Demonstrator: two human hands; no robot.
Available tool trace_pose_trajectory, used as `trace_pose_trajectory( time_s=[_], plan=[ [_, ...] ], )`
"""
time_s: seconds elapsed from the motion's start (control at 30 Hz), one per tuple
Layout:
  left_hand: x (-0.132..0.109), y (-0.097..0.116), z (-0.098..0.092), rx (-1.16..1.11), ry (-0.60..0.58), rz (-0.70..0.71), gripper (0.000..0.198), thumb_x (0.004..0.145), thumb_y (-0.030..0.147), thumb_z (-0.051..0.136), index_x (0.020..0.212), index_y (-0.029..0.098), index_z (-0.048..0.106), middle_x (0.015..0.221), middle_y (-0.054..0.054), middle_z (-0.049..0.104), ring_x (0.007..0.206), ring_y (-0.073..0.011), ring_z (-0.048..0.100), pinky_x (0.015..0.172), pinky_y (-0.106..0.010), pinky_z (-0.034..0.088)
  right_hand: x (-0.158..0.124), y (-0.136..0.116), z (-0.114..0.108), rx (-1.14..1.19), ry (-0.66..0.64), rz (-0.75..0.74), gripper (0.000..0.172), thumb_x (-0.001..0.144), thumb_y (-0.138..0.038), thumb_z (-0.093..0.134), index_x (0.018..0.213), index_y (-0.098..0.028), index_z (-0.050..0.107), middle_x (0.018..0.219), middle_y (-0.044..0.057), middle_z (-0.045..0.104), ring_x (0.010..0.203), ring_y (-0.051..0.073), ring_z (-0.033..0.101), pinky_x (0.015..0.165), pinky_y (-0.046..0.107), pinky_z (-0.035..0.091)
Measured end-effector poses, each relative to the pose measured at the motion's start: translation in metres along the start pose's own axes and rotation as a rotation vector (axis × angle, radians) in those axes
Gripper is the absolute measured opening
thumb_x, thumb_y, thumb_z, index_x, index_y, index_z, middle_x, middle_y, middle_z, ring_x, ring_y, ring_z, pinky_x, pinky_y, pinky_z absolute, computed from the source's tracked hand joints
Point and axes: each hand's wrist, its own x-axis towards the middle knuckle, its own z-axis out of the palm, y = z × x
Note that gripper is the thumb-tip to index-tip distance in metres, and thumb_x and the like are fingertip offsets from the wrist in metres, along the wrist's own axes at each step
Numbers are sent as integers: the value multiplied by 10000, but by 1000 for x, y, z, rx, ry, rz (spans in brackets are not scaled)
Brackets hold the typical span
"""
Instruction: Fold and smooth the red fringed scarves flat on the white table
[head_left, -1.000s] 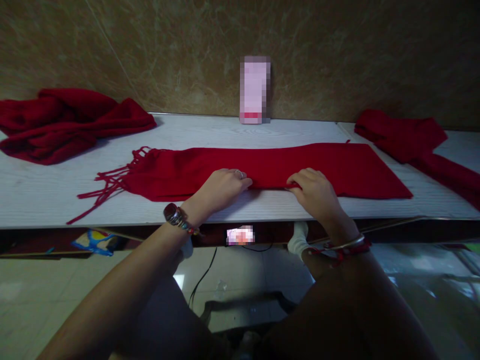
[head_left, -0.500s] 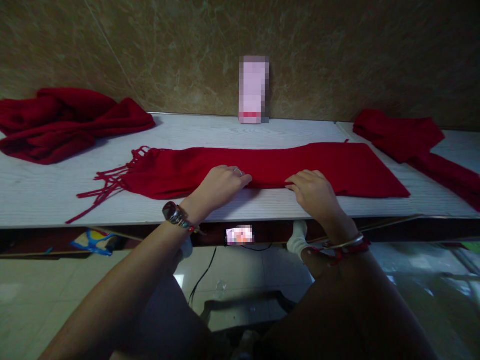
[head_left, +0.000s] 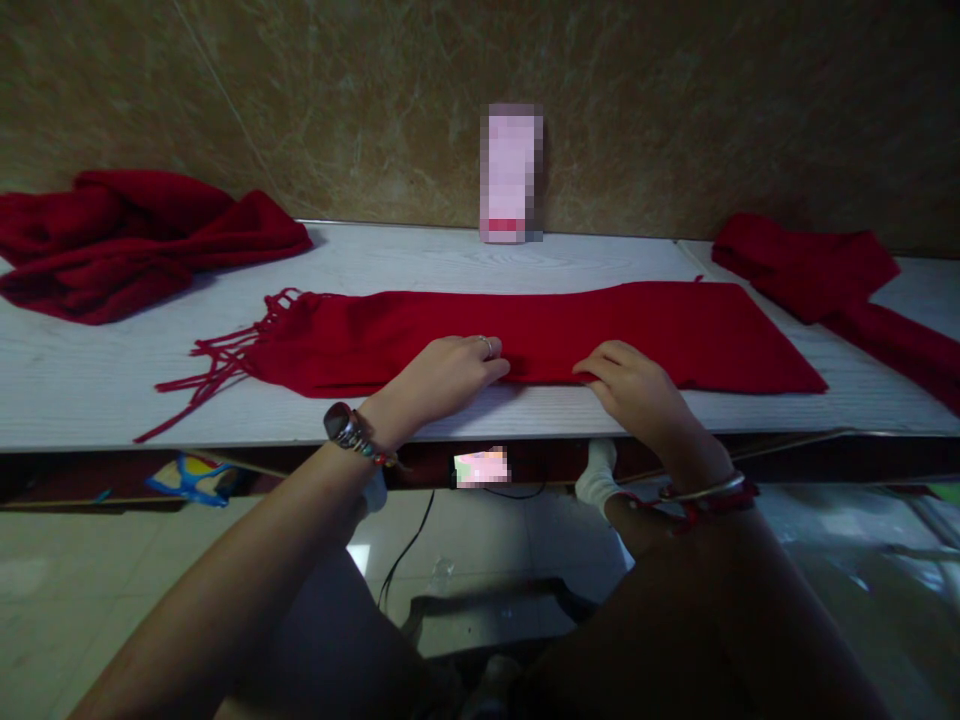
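Note:
A long red scarf (head_left: 525,325) lies folded lengthwise across the white table (head_left: 90,380), its fringe pointing left. My left hand (head_left: 442,375) rests on the scarf's near edge at the middle, fingers curled and pinching the cloth. My right hand (head_left: 634,385) sits a little to the right on the same edge, fingers bent over the fabric. A watch and bead bracelet are on my left wrist, red cord and a bangle on my right.
A crumpled red scarf pile (head_left: 127,240) lies at the back left. Another red scarf (head_left: 832,275) lies at the back right, trailing toward the table's right edge. A pink blurred box (head_left: 511,172) stands against the marble wall. Below the table are a cable and a blue toy (head_left: 187,478).
Both hands have stayed on the scarf's near edge with only slight shifts; the scarf lies as it did.

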Motion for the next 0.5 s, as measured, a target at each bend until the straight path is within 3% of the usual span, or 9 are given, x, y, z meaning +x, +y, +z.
trace_pose_trajectory(
  time_s=[0.2, 0.5],
  plan=[
    [1, -1, -3, -21, -40, -40, 213, 886, 145, 475, 935, 164, 681, 800, -63, 648, 645, -146, 583, 499, -238, 356, -3, 2, 2, -45, 5, 17, 212, 833, -102, 479, 814, -184, 674, 759, 62, 641, 757, 207, 563, 728, 323, 436],
    [2, 0, -3, -92, -91, 9, 297, 916, 170, 413, 1108, 178, 639, 947, -87, 650, 715, -139, 613, 565, -227, 425, -2, 0, 2, -97, -18, 9, 237, 860, -123, 459, 769, -192, 667, 735, 58, 640, 729, 201, 558, 729, 327, 408]
  ],
)
